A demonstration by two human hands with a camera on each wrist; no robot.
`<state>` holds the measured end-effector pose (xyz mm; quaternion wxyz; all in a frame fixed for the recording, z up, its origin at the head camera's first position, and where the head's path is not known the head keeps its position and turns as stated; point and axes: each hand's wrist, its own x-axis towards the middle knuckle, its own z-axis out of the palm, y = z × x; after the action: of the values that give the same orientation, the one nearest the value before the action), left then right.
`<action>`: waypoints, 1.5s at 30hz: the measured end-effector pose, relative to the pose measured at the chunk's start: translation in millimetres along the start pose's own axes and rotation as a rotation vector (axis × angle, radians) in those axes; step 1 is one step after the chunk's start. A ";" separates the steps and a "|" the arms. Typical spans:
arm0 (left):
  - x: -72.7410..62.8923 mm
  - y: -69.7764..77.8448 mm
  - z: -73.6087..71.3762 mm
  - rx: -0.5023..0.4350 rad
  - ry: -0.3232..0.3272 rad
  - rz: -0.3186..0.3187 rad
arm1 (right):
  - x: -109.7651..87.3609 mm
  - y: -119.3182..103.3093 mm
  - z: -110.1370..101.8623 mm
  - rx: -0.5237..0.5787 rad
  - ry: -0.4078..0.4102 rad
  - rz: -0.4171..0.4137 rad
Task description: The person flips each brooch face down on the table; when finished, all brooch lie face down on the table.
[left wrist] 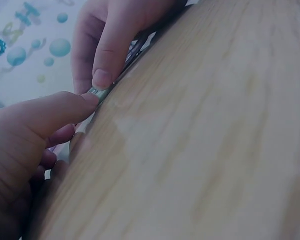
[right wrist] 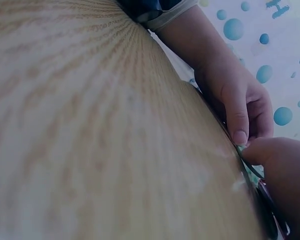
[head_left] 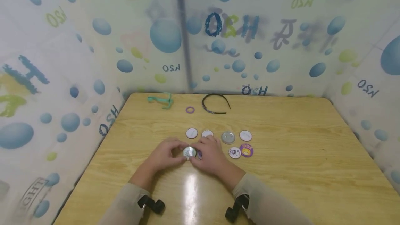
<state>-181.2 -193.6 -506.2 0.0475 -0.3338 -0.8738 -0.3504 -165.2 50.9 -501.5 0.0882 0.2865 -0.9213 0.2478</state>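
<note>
A round pin badge with a shiny greenish face lies on the table between both hands. My left hand holds its left edge between thumb and fingers. On the opposite edge, the thumb and fingers of my right hand pinch the same badge. Part of another badge shows under the right hand, mostly hidden. Seen almost edge-on in the left wrist view, the greenish badge sits between the two thumbs. In the right wrist view the thumbs also meet at its rim.
Behind the hands lie white discs and a silver badge back. To the right, a white badge touches a purple one. Farther back are a green hooked object, a purple ring and a black headband.
</note>
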 end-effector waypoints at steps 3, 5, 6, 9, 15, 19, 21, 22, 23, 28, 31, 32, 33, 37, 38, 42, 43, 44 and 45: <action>0.0 -0.9 -0.9 -0.006 0.004 0.010 | 0.1 0.6 -1.3 0.027 -0.001 -0.001; -0.3 -1.1 -1.2 -0.011 0.003 0.011 | 0.0 1.1 -1.4 0.046 -0.001 0.000; -0.4 -1.0 -1.3 -0.018 0.004 0.008 | 0.0 1.5 -1.3 0.054 -0.002 0.002; 0.1 0.0 -1.6 -0.033 0.001 -0.006 | 0.4 2.2 -0.5 0.075 0.004 0.015; 1.5 3.6 -2.0 -0.059 0.000 -0.076 | 1.5 2.4 -1.4 0.147 0.003 0.050; 1.5 5.8 -1.5 -0.085 0.005 -0.121 | 1.4 4.0 -1.1 0.205 0.013 0.061; 1.5 6.2 -1.5 -0.094 0.006 -0.136 | 1.4 4.8 -0.5 0.221 0.021 0.062; 1.5 6.2 -1.5 -0.095 0.006 -0.141 | 1.4 5.1 0.0 0.227 0.027 0.061; 1.6 6.2 -1.5 -0.096 0.005 -0.145 | 1.4 5.4 0.3 0.230 0.029 0.061; 1.8 6.3 -1.4 -0.091 0.001 -0.157 | 1.1 5.3 0.4 0.280 0.057 0.061; 1.9 6.1 -1.2 -0.088 0.003 -0.158 | 0.7 5.0 -0.5 0.307 0.067 0.063; 1.9 6.2 -1.2 -0.088 0.004 -0.157 | 0.7 5.0 -0.7 0.309 0.067 0.064; 1.9 6.4 -1.3 -0.086 0.004 -0.157 | 0.7 5.0 -0.7 0.307 0.068 0.065; 1.8 7.7 -1.5 -0.082 0.011 -0.163 | 1.2 6.0 -0.5 0.296 0.074 0.062; 1.8 8.2 -1.6 -0.081 0.012 -0.167 | 1.3 6.3 -0.3 0.294 0.080 0.059; 1.7 10.3 -1.9 -0.081 0.016 -0.185 | 1.8 7.9 1.2 0.290 0.101 0.053; 1.5 10.4 -1.8 -0.081 0.017 -0.188 | 1.8 8.3 1.7 0.289 0.104 0.054; 1.6 10.6 -1.6 -0.080 0.017 -0.190 | 1.9 8.6 2.2 0.289 0.104 0.058; 1.7 10.7 -1.5 -0.081 0.018 -0.192 | 2.0 8.9 2.6 0.292 0.105 0.061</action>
<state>-176.2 -188.0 -498.3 0.0081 -0.2471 -0.8864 -0.3912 -172.0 54.9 -506.7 0.0861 0.2548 -0.8778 0.3964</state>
